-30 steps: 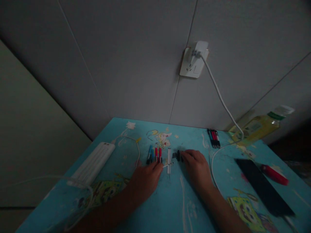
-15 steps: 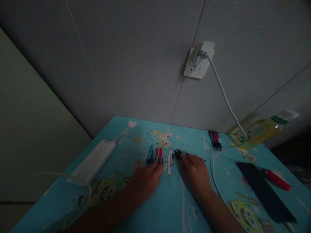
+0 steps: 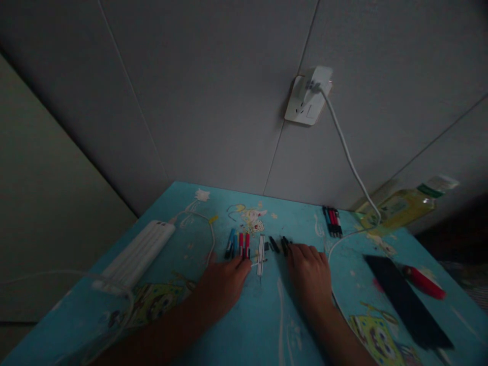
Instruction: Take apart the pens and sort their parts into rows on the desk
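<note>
My left hand (image 3: 225, 280) rests on the table with its fingers closed, and a thin white pen refill (image 3: 258, 263) sticks out from its fingertips. Just beyond those fingers lie blue pen barrels (image 3: 230, 244) and red pen barrels (image 3: 244, 243) side by side, their near ends partly hidden. Several pale refills (image 3: 261, 255) lie lengthwise between my hands. My right hand (image 3: 309, 272) has its fingers curled down on small black pen parts (image 3: 284, 246), which they partly cover. Another black pen part (image 3: 274, 244) lies free to its left.
Several assembled pens (image 3: 332, 222) lie at the back right, near an oil bottle (image 3: 404, 206) on its side. A dark flat slab (image 3: 407, 300) and a red object (image 3: 424, 282) are at the right. A white power strip (image 3: 135, 254) lies left; a white cable (image 3: 346, 147) drops from the wall socket (image 3: 305, 104).
My right hand has shifted slightly right over the black parts, leaving one of them uncovered. My left hand keeps its place by the barrels. The whole view has slid a little.
</note>
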Demonstrator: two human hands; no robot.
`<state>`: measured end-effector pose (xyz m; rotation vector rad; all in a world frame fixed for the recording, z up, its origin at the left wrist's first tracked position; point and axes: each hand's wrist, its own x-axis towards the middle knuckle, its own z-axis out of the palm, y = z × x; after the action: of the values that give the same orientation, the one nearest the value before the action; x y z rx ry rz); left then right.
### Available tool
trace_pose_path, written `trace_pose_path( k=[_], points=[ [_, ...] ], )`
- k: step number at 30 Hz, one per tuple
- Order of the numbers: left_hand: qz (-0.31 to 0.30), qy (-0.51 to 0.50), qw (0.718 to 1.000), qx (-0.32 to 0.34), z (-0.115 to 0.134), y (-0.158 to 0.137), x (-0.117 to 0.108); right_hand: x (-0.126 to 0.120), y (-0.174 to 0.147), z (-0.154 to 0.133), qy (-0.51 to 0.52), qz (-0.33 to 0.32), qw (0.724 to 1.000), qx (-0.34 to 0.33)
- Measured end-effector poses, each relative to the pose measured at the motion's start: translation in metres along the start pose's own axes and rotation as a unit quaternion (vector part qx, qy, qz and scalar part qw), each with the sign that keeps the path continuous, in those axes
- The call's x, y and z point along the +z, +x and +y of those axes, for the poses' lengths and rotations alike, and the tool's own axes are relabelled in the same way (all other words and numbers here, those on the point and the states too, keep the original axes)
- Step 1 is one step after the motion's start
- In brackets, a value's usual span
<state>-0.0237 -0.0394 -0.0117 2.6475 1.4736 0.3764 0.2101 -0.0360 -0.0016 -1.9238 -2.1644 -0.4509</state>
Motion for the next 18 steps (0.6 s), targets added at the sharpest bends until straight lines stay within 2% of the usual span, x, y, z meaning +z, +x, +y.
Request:
trace_pose_path(
  k=[8, 12, 15, 18],
  points=[
    [-0.008, -0.002, 1.0, -0.001, 0.0022, 0.0, -0.0039, 0.0008, 0.0008, -0.0004, 0.011, 0.026, 1.0, -0.003],
    [-0.009, 0.0, 1.0, 0.007, 0.0025, -0.0001, -0.0055, 0.0013, 0.0013, -0.0023, 0.042, 0.041, 0.998, -0.036],
    [-0.007, -0.002, 1.0, 0.009, 0.0028, -0.0007, -0.0059, 0.0009, 0.0008, -0.0048, 0.052, 0.025, 0.997, -0.054],
    [-0.002, -0.005, 1.0, 0.0, 0.0024, -0.0009, -0.0043, 0.0008, 0.0, -0.0059, 0.041, 0.005, 0.998, -0.045]
  ],
)
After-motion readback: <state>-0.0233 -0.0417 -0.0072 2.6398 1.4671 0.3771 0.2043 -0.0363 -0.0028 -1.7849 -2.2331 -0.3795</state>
